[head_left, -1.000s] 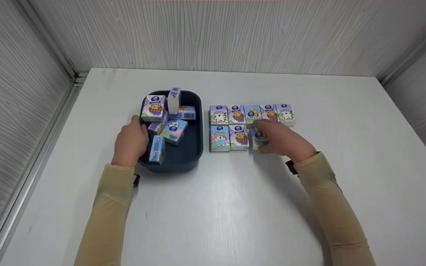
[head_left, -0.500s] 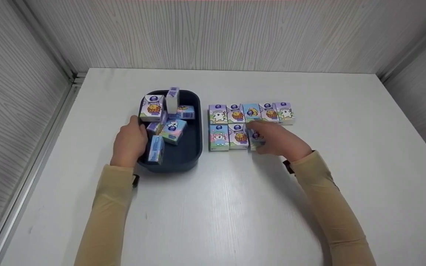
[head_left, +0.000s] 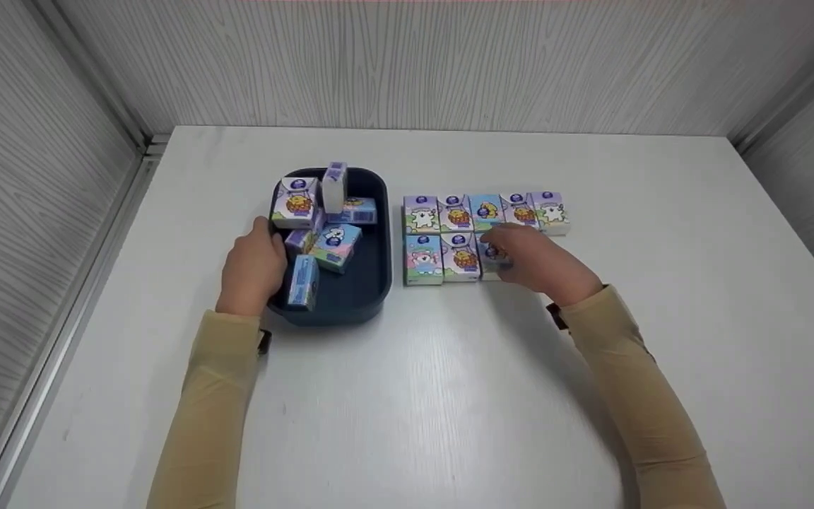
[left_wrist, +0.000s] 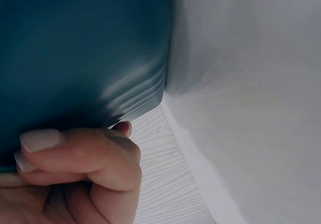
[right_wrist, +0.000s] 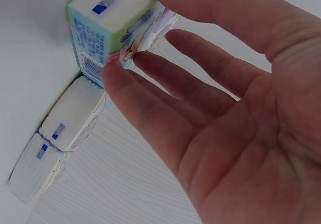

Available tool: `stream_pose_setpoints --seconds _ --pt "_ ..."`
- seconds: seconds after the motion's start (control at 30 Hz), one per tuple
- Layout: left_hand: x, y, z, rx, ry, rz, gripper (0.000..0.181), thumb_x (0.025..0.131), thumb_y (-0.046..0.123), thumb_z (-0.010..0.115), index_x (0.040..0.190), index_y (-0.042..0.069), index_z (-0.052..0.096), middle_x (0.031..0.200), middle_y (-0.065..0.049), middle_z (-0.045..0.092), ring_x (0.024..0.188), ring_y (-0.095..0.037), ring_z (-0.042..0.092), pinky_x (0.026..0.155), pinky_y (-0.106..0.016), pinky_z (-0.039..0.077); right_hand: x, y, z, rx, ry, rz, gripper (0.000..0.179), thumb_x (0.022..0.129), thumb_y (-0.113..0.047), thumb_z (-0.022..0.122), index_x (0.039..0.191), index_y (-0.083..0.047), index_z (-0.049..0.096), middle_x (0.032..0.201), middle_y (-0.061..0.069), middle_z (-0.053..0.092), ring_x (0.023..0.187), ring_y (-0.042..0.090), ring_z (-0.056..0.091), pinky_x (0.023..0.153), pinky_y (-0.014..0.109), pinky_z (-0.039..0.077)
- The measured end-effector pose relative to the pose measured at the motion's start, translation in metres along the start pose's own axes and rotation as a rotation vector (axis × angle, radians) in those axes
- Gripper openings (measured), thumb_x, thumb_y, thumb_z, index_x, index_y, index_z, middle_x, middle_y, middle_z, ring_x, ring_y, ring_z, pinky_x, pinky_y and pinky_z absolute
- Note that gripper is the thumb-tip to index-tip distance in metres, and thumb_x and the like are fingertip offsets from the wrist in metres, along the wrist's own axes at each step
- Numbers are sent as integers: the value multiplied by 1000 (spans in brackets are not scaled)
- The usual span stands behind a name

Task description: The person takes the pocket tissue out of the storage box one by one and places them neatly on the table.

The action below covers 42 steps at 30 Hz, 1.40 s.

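Note:
My left hand [head_left: 253,265] grips the left wall of a dark blue plastic basin [head_left: 368,283]. In the left wrist view its curled fingers [left_wrist: 95,158] lie against the basin wall. Several small tissue packs lie jumbled inside, among them a white and purple one [head_left: 297,203] on top. My right hand [head_left: 541,258] is at the right end of the front row, touching a tissue pack [head_left: 490,260] that it partly covers. In the right wrist view the fingers are loosely extended, with thumb and a fingertip against that pack [right_wrist: 108,28].
Right of the basin, tissue packs stand side by side in two rows. Several form the back row, ending at a purple one [head_left: 550,212]. Two more, one blue [head_left: 423,260] and one white [head_left: 461,256], complete the front row. A white table [head_left: 379,396] lies beneath.
The right hand has slid its tissue pack left against the front row. Its thumb has since drawn back from the pack's near end. The left hand stays on the basin.

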State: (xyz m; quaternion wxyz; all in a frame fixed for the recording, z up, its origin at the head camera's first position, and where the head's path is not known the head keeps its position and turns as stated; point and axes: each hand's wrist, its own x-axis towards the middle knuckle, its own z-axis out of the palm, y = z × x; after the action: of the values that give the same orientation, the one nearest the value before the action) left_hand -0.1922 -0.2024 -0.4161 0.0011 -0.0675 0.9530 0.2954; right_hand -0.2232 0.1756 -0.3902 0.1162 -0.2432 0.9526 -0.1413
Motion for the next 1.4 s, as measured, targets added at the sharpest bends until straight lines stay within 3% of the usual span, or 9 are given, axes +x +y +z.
stream_pose_setpoints --seconds 0.17,0.4,0.7,0.9,1.07,1.27,1.4 --pt "1 1 2 -1 0 9 35 103 17 35 123 -10 42 106 -33 57 93 -46 60 74 -54 46 -1 1 -1 8 0 9 47 82 3 70 127 -2 58 120 11 60 105 25 55 92 42 44" --pt "2 3 3 -16 -7 11 35 103 18 35 123 -10 42 107 -33 57 93 -45 60 74 -53 46 -5 -11 -6 -23 27 0 43 87 -5 68 128 -3 56 123 12 58 110 26 55 94 43 44" --pt "1 -1 1 -15 -8 -5 34 103 17 35 123 -10 42 107 -33 57 92 -44 60 72 -53 47 11 -70 -4 14 144 -253 33 92 -8 62 125 -6 59 122 9 58 109 23 56 93 36 45" --pt "0 -1 1 -20 6 4 33 103 17 35 121 -10 43 104 -33 58 89 -44 61 70 -52 47 29 -134 8 18 102 -400 32 94 -12 59 126 -9 60 119 5 59 100 14 56 88 28 46" --pt "2 -1 1 -7 29 25 32 102 15 36 120 -11 44 101 -34 59 87 -46 61 69 -54 46 42 -170 25 -45 96 -514 28 93 -8 59 121 -11 63 114 3 60 99 11 55 89 26 44" --pt "2 -1 0 -4 17 25 32 102 15 36 118 -11 44 103 -33 59 87 -44 62 68 -52 47 54 -191 48 -177 68 -617 30 97 -9 55 125 -14 63 125 0 59 116 12 52 101 22 35" --pt "1 -2 -1 -5 13 24 32 102 15 36 119 -11 44 103 -33 59 88 -44 62 69 -52 47 58 -192 54 -216 54 -628 35 98 -5 52 131 -15 59 133 0 55 126 13 45 106 23 27"
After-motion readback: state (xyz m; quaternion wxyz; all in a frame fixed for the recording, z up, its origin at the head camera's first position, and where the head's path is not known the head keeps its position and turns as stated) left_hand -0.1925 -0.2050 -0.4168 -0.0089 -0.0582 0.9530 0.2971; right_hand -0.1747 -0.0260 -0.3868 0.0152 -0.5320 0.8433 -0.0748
